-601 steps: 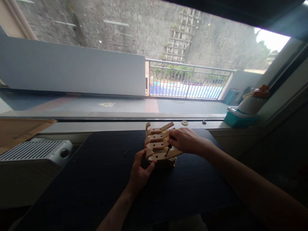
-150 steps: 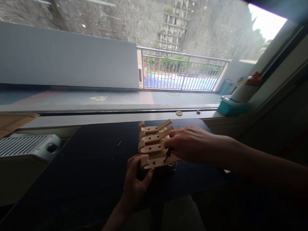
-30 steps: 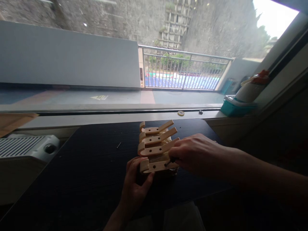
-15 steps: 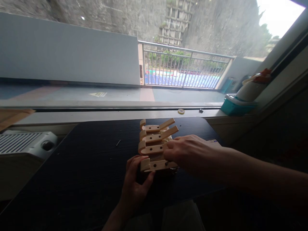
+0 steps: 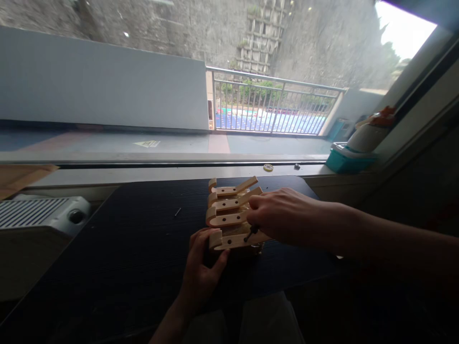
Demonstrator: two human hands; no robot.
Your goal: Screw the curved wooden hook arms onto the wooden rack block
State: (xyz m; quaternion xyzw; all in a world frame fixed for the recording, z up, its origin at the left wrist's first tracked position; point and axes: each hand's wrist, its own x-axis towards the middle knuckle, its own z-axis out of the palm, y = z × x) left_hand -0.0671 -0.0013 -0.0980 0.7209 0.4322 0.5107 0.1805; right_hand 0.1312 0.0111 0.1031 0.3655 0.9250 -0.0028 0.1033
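Several pale wooden hooks (image 5: 224, 220) lie side by side on a backing, each with a curled left end and dark holes or screw heads along its flat part. My left hand (image 5: 202, 267) grips the nearest wooden hook (image 5: 234, 240) at its curled end, fingers behind and thumb in front. Closed round what looks like a dark screwdriver (image 5: 251, 232), my right hand (image 5: 276, 212) is above the right part of that hook. The tool slants down to the hook's right hole; its upper part is hidden in the hand.
A loose screw (image 5: 178, 212) lies on the dark table (image 5: 143, 253), left of the hooks. On the windowsill are a roll of tape (image 5: 267, 167), a small dark object (image 5: 297, 166) and a teal box (image 5: 344, 160). A white radiator (image 5: 43, 215) stands at the left.
My right hand has risen slightly from the nearest hook, and the tool's shaft now shows below the fingers. My left hand keeps its grip. The view has shifted slightly.
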